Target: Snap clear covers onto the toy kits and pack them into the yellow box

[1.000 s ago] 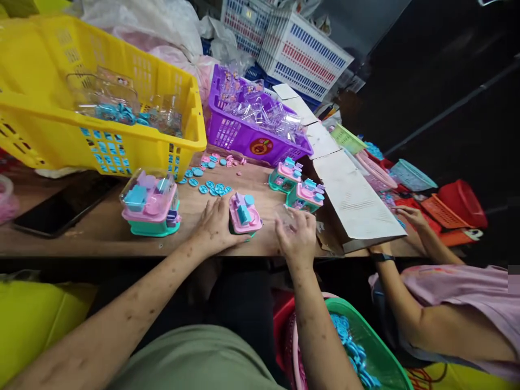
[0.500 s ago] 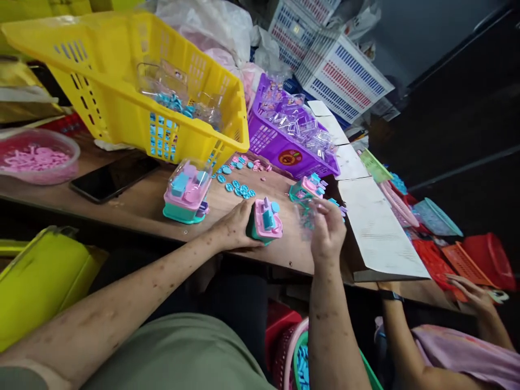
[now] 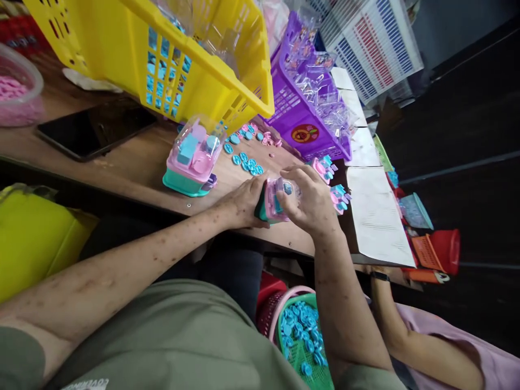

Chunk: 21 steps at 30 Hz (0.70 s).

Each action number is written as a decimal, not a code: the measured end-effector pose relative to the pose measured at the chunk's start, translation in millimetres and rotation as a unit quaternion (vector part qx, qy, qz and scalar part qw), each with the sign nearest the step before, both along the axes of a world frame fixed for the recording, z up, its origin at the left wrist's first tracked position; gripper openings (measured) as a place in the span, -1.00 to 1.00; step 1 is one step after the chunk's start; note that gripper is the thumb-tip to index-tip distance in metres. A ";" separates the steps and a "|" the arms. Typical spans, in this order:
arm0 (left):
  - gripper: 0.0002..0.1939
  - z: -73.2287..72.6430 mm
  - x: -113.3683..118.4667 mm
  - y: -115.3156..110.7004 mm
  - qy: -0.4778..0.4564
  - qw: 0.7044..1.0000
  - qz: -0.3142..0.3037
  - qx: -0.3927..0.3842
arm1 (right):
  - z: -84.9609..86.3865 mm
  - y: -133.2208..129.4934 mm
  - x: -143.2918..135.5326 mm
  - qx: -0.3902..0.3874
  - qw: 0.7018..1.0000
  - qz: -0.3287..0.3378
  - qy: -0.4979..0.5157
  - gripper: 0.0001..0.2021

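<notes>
Cluttered wooden worktop [image 3: 134,168]. Left hand [image 3: 244,201] grip clenched on toy set base [image 3: 270,201], right hand [image 3: 311,200] grip pressing clear dome cover [image 3: 284,189] onto it. Keep base steady, seat the cover squarely. Finished covered toy [image 3: 194,157] left of grips.

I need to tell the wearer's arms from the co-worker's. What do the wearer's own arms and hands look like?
Both forearms are bare: no gloves, watch or rings visible on the left hand or right hand. An olive-green short sleeve shows at the left upper arm, matching the shirt.
</notes>
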<state>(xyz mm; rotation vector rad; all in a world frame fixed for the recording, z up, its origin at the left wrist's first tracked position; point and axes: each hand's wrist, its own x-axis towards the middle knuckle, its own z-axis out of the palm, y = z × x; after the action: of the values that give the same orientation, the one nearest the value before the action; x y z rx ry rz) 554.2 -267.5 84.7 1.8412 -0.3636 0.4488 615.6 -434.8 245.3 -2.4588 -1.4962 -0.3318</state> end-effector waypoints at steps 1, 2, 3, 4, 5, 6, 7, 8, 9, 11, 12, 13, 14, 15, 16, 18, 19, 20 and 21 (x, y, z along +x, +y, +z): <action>0.45 0.6 -0.4 0.1 0.004 1.000 0.001 -0.003 | 0.3 -0.9 -1.1 0.006 1.000 0.007 -0.002 -0.69; 0.43 1.4 -0.6 0.3 0.005 1.000 -0.001 -0.007 | 0.5 -1.4 -2.6 0.013 1.000 0.013 -0.006 -0.71; 0.40 2.4 -0.7 0.7 0.005 1.000 -0.004 -0.009 | 0.7 -1.7 -4.3 0.018 1.000 0.015 -0.011 -0.72; 0.37 3.5 -0.7 1.0 0.005 1.000 -0.007 -0.011 | 0.7 -1.8 -6.1 0.021 1.000 0.013 -0.016 -0.73; 0.35 4.6 -0.6 1.4 0.005 1.000 -0.008 -0.010 | 0.6 -1.7 -8.0 0.021 1.000 0.010 -0.020 -0.74; 0.33 5.6 -0.3 1.7 0.006 1.000 -0.009 -0.006 | 0.4 -1.4 -9.8 0.021 0.999 0.005 -0.024 -0.75; 0.33 6.5 -0.1 1.8 0.009 1.000 -0.009 0.000 | 0.2 -1.0 -11.3 0.022 0.999 0.001 -0.028 -0.74; 0.33 7.3 0.1 1.9 0.012 1.000 -0.009 0.007 | -0.1 -0.4 -12.3 0.024 0.999 -0.004 -0.033 -0.74; 0.34 7.9 0.1 2.0 0.014 1.000 -0.009 0.013 | -0.4 0.3 -12.9 0.028 0.999 -0.007 -0.039 -0.74; 0.35 8.4 0.0 2.0 0.013 1.000 -0.009 0.020 | -0.7 2.2 -12.6 0.031 0.998 -0.008 -0.047 -0.75; 0.35 8.3 -0.2 2.0 0.013 1.000 -0.008 0.019 | -0.7 3.3 -12.0 0.027 0.998 -0.007 -0.048 -0.76; 0.34 8.0 -0.3 2.0 0.013 1.000 -0.006 0.019 | -0.4 4.4 -11.3 0.021 0.999 -0.006 -0.048 -0.76; 0.35 7.6 -0.5 2.0 0.014 1.000 -0.006 0.018 | 0.0 5.5 -10.8 0.013 0.999 -0.003 -0.047 -0.76; 0.35 7.2 -0.7 2.0 0.016 1.000 -0.006 0.017 | 0.8 6.5 -10.6 0.005 0.999 0.001 -0.046 -0.76; 0.36 6.9 -1.0 1.9 0.017 1.000 -0.007 0.017 | 1.7 7.5 -10.8 -0.002 0.999 0.006 -0.047 -0.75; 0.35 7.0 -1.9 1.4 0.015 1.000 -0.010 0.021 | 3.9 9.3 -12.8 -0.011 0.998 0.019 -0.054 -0.74; 0.34 7.5 -2.5 1.0 0.014 1.000 -0.010 0.025 | 4.9 10.1 -14.3 -0.015 0.998 0.027 -0.058 -0.73; 0.32 8.3 -3.4 0.5 0.013 0.999 -0.009 0.029 | 5.8 10.6 -16.0 -0.018 0.997 0.033 -0.062 -0.72; 0.31 9.3 -4.3 0.0 0.012 0.999 -0.008 0.034 | 6.3 10.8 -17.6 -0.021 0.997 0.034 -0.065 -0.72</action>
<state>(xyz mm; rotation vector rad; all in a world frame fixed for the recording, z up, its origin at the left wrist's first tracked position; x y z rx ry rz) 549.9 -267.5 94.0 1.9071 -0.3805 0.4078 598.0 -424.0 251.6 -2.4534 -1.6510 -0.4588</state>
